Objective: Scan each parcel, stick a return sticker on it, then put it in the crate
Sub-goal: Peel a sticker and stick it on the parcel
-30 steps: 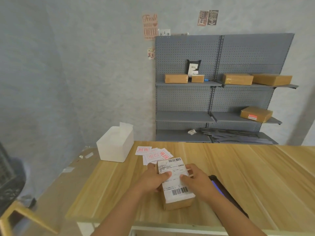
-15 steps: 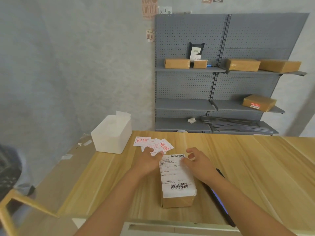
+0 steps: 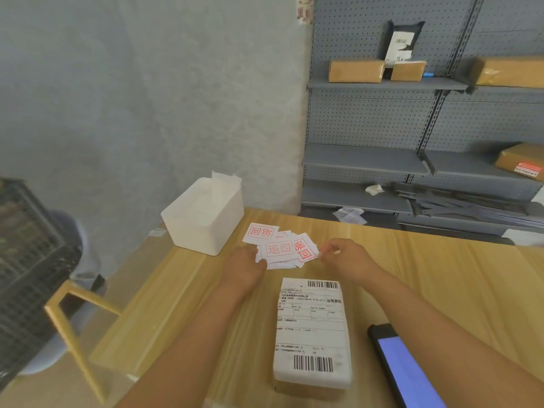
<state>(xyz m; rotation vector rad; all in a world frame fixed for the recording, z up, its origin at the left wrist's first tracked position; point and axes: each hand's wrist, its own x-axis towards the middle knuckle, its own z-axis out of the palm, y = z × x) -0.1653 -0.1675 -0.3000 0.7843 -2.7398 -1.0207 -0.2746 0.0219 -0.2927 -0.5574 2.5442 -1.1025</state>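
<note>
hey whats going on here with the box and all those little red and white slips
A person is picking a return sticker off the pile of stickers on the wooden table. The right hand pinches one sticker's edge while the left hand rests on the pile. The labelled parcel lies untouched nearer the person, beside a phone.

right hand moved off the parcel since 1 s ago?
Yes. The right hand went from the parcel forward to the stickers, near the white box.
</note>
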